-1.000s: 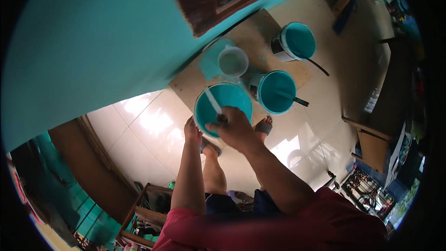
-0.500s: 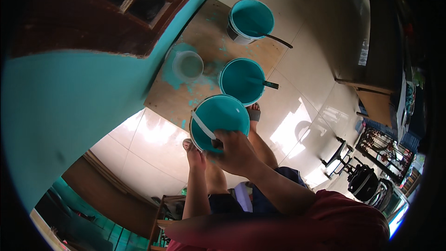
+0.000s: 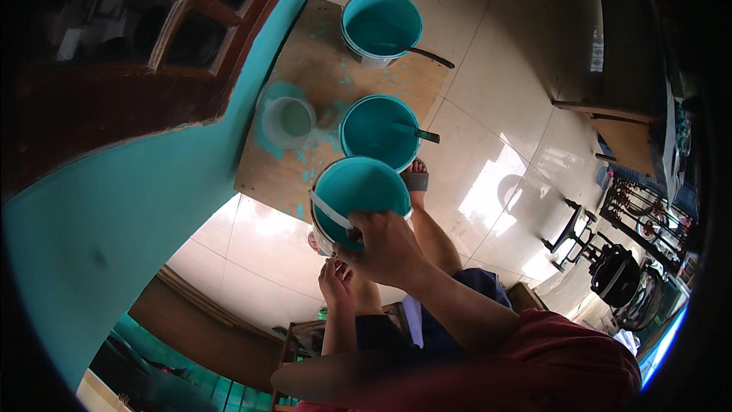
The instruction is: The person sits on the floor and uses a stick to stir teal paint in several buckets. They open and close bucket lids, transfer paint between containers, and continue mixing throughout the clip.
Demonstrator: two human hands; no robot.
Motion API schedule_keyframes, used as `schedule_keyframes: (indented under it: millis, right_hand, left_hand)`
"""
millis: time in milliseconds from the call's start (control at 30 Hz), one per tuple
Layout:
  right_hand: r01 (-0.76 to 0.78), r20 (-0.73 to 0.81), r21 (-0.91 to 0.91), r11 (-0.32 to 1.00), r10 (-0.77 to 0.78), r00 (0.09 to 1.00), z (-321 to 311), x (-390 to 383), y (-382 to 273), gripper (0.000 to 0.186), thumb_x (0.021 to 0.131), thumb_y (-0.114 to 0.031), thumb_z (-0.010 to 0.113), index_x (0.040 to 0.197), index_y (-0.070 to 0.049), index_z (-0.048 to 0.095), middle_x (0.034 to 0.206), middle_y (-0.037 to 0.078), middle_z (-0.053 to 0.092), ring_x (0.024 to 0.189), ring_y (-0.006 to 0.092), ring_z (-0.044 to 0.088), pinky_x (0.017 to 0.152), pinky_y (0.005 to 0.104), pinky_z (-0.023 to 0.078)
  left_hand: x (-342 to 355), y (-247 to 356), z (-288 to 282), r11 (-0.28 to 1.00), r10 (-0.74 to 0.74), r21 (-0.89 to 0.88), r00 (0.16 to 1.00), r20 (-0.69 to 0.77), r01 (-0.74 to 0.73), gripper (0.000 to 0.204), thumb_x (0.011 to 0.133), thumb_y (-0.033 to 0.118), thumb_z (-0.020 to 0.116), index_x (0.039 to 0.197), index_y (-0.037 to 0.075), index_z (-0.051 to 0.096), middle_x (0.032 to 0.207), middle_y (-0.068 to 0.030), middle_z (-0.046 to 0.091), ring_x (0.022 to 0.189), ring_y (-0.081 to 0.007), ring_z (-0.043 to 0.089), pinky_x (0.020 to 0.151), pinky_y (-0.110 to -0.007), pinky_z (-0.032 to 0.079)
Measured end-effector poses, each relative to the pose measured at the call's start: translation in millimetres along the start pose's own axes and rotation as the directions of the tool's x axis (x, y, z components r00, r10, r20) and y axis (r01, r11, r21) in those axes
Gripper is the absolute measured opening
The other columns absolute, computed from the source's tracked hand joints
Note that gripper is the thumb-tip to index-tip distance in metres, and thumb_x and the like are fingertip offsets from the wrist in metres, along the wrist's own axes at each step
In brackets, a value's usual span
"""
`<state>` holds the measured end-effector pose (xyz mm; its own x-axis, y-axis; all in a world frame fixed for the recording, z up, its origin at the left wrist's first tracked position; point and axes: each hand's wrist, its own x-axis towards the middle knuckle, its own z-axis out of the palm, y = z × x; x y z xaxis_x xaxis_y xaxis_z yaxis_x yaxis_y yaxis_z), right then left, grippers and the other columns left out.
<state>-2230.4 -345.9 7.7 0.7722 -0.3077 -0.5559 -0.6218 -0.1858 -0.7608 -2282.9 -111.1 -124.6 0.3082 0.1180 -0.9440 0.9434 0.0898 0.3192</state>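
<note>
My right hand [image 3: 385, 248] is closed around the white handle [image 3: 329, 208] of a teal-coated bucket [image 3: 370, 183], held tilted in front of my legs. Just below the bucket's lower side is my left hand [image 3: 336, 284], its fingers loosely bent and apart, with nothing visible in them. Beyond the held bucket stands a second teal bucket [image 3: 366, 128] with a brush handle [image 3: 428, 136] over its rim. A third teal bucket [image 3: 374, 19] with a dark curved stick [image 3: 427, 55] sits farther off. To the left is a small translucent tub [image 3: 290, 122].
The tub and far buckets stand on a paint-spattered wooden board [image 3: 316, 46] along a teal wall [image 3: 152, 206]. A wooden-framed window [image 3: 168, 38] is at upper left. My foot [image 3: 416, 175] is beside the second bucket. Dark wheeled equipment [image 3: 614, 278] stands at the right on the tiled floor [image 3: 488, 122].
The view has shifted, so the board and its buckets appear farther left. My left hand has moved down and right, a little away from the bucket's side. My right hand keeps its hold.
</note>
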Motion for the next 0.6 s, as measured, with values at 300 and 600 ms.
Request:
schedule_keyframes:
  millis: [300, 600]
  right_hand:
    - [0.014, -0.075, -0.057, 0.998, -0.019, 0.997, -4.8, 3.5, 11.2, 0.027, 0.078, -0.022, 0.073, 0.082, 0.003, 0.064, 0.074, 0.021, 0.068, 0.071, 0.0383, 0.069, 0.068, 0.0432, 0.057]
    - [-0.015, -0.088, -0.030, 0.999, 0.012, 0.996, -10.4, 7.4, 16.6, 0.027, 0.077, -0.022, 0.073, 0.081, 0.003, 0.064, 0.075, 0.022, 0.068, 0.073, 0.0397, 0.068, 0.068, 0.0448, 0.057]
  left_hand:
    - [-23.4, -9.7, 0.5, 0.999, 0.038, 0.039, 0.999, -0.015, -0.037, 0.023, 0.103, 0.030, 0.048, 0.103, 0.010, 0.059, 0.097, -0.0022, 0.064, 0.093, -0.0144, 0.064, 0.076, -0.031, 0.045]
    - [-27.5, -11.4, -0.3, 0.997, 0.041, 0.066, 0.999, -0.017, -0.039, 0.022, 0.101, 0.029, 0.050, 0.105, 0.010, 0.059, 0.101, -0.0020, 0.064, 0.095, -0.0145, 0.065, 0.075, -0.030, 0.044]
